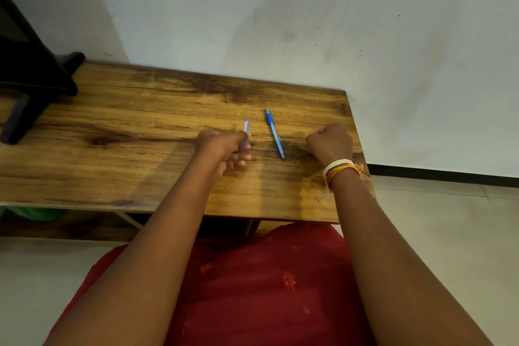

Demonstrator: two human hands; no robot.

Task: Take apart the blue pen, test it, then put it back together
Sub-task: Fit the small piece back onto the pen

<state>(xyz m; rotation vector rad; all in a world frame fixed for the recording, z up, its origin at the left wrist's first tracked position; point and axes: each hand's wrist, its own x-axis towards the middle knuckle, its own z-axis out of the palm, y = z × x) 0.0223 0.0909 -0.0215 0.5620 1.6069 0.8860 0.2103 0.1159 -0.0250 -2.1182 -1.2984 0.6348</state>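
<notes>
A blue pen [275, 133] lies on the wooden table [140, 126], tilted, between my two hands. My left hand [224, 147] is closed around a pale translucent pen piece [246, 132] whose end sticks up past my fingers. My right hand [330, 142] rests as a fist on the table to the right of the pen, near the table's right edge; a small blue bit shows at its left side, and what it holds is hidden. Thread bands circle my right wrist.
A black stand [31, 76] occupies the table's far left corner. A white wall rises right behind the table. The table's right edge lies just past my right hand, with tiled floor [438, 219] beyond. My red-clothed lap [252, 289] is below the front edge.
</notes>
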